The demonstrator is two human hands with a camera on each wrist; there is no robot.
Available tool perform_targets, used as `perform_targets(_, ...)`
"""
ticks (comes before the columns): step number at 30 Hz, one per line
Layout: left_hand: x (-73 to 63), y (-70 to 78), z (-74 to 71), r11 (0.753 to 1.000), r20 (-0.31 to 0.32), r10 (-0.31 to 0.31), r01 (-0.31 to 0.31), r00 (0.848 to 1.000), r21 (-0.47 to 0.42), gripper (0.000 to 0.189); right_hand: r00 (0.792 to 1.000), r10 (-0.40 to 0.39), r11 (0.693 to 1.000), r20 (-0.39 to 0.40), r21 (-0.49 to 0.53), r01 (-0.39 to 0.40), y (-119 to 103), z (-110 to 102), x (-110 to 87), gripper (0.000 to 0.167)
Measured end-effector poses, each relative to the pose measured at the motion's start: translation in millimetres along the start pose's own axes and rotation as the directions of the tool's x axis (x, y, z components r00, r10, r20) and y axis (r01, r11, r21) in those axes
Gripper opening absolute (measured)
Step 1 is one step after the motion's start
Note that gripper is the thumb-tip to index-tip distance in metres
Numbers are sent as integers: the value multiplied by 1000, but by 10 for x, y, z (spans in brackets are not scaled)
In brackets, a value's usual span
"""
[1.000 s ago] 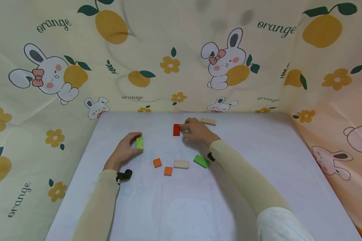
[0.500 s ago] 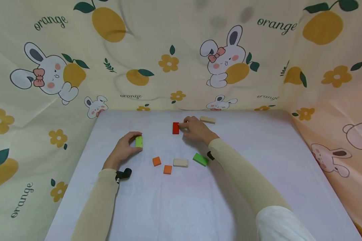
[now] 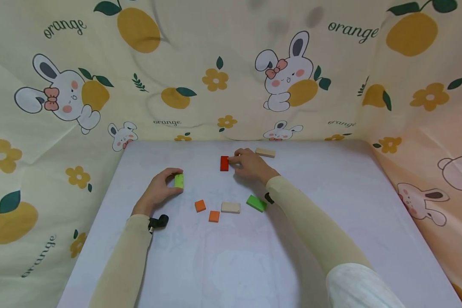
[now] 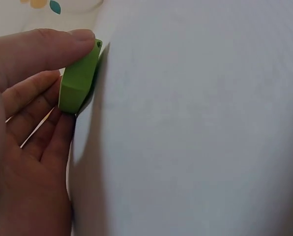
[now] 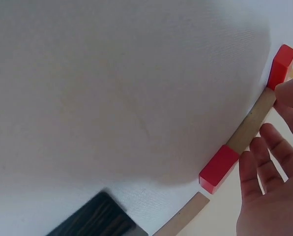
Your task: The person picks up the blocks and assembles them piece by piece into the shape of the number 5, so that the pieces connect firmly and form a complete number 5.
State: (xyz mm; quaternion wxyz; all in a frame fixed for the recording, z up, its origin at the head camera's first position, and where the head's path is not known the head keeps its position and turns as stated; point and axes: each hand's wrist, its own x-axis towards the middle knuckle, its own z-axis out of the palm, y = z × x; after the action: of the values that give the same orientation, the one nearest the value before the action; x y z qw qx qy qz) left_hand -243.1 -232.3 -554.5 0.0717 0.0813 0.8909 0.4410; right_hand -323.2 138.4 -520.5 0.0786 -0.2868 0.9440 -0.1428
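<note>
In the head view my left hand [image 3: 158,192] holds a light green block [image 3: 179,181] at the table's left, pinching it between thumb and fingers. The left wrist view shows this green block [image 4: 78,83] with the thumb across one side and fingers behind. My right hand [image 3: 254,167] is beside a red block [image 3: 224,163], fingertips close to its right side. In the right wrist view a wooden block [image 5: 250,123] lies end to end between a red block [image 5: 281,66] and another red block [image 5: 219,168]. The right hand's [image 5: 279,191] thumb and fingers are at the wooden block, partly covering it.
Two orange blocks [image 3: 200,205], a pale wooden block [image 3: 230,207] and a brighter green block [image 3: 256,203] lie mid-table [image 3: 223,265]. Another wooden block [image 3: 265,152] lies behind the right hand. A printed cloth [image 3: 223,68] hangs behind the table.
The head view has shifted slightly. The light green block, with my left hand on it, has moved a little to the right. My right hand has barely moved.
</note>
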Motion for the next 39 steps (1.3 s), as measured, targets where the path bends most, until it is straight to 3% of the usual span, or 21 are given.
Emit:
perform_targets(9,73,169,62,999,23,11,-10,1000,-32,69,1000,0,1000,2,5,0,3,0,5,53)
perform_targets(15,148,307,121,997,43,57,-54,997,-49,70,1000,1,1000,1,21,-1,1,-15,-9,54)
perform_targets(22,244,484,258,994,69,95,-91,993,-55,68,1000,5,1000,13,14,-6,11,-11,0,55)
perform_targets(26,295,560,348,995,82,85,-81,993,-52,66,1000,5,1000,23,4,-5,17,-5,11,56)
perform_targets(39,422,675,546,989,131,144,-137,981,-63,66,1000,-22,1000,-12,-16,22,-15,-5,-16,54)
